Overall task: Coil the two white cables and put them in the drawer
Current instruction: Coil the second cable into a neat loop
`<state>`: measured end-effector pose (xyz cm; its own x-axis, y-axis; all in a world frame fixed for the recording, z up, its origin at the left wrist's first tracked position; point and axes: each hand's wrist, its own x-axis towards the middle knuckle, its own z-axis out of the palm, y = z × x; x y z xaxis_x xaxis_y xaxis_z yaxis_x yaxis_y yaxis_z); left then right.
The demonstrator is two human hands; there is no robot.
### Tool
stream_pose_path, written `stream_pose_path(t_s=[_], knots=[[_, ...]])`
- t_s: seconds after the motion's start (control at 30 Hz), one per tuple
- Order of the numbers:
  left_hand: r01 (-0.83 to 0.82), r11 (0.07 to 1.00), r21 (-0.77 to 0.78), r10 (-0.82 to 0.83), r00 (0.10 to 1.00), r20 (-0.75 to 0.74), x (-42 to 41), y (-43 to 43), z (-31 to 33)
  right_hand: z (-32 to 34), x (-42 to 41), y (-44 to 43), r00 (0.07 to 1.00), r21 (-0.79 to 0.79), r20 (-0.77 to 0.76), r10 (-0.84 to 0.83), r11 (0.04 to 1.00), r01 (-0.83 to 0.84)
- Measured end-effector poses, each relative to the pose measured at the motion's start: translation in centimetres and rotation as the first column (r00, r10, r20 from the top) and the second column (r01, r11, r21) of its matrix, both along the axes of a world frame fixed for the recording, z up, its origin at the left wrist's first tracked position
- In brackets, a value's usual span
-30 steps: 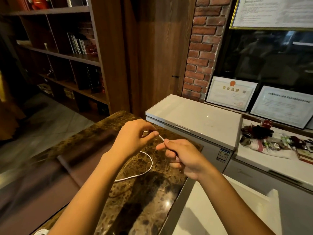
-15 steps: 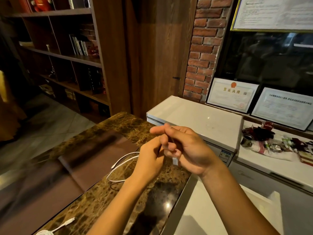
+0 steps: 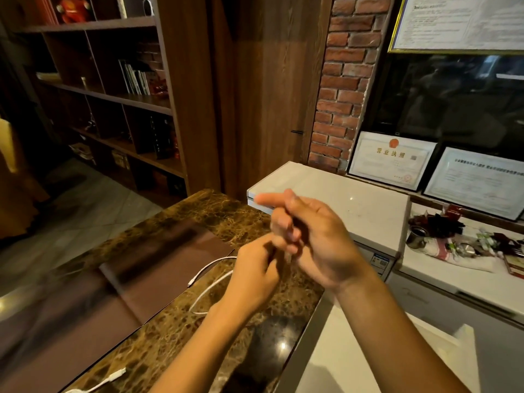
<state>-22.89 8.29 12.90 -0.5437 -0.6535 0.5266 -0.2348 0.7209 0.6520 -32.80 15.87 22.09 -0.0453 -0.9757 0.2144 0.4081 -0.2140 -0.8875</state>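
A thin white cable [image 3: 208, 272] loops over the brown marble counter [image 3: 170, 321] and runs up into my hands. My left hand [image 3: 255, 276] grips the cable just above the counter, its fingers curled round it. My right hand [image 3: 309, 236] sits right above and against the left, with the forefinger stretched out to the left and the other fingers curled on the cable's end. A second white cable [image 3: 105, 381] with a plug lies at the counter's near left edge. No drawer is plainly in view.
A white chest freezer [image 3: 340, 205] stands behind the counter. To the right, a white surface [image 3: 453, 276] carries a metal cup [image 3: 416, 236] and clutter. Framed papers [image 3: 391, 160] lean on the wall. Wooden shelves [image 3: 113, 97] stand at the left.
My hands have come together from apart. The left hand dropped below the right. The cable's loose loop slid left on the counter, with its free plug end now showing.
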Motion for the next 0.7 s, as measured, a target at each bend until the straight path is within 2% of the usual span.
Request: stream_pose_path(t_s=[0.13,0.23,0.4,0.5,0.63,0.7], knots=[[0.076,0.995,-0.063,-0.077,0.997,-0.02,0.7,2.3,0.7,1.0,-2.1,-1.3,0.991,-0.016,-0.021,-0.129,0.992,0.129],[0.109,0.99,-0.084,-0.104,0.993,0.063,1.2,3.2,1.9,0.6,-2.8,-1.9,0.975,0.006,-0.061,-0.215,0.977,0.215],[0.088,0.981,-0.174,-0.051,0.977,0.206,2.1,3.2,3.9,-0.7,-3.2,-2.1,0.937,0.027,-0.177,-0.299,0.951,0.309],[0.07,0.973,-0.22,-0.019,0.974,0.225,2.7,2.3,4.9,-1.5,-3.5,-1.9,0.934,0.077,-0.23,-0.274,0.951,0.298],[0.068,0.958,-0.279,-0.009,0.979,0.206,2.8,0.7,6.7,-2.8,-2.8,-1.3,0.906,0.113,-0.376,-0.192,0.961,0.251],[0.097,0.949,-0.299,-0.028,0.974,0.226,2.6,0.2,7.5,-3.0,-2.4,-0.9,0.917,0.116,-0.367,-0.158,0.97,0.214]])
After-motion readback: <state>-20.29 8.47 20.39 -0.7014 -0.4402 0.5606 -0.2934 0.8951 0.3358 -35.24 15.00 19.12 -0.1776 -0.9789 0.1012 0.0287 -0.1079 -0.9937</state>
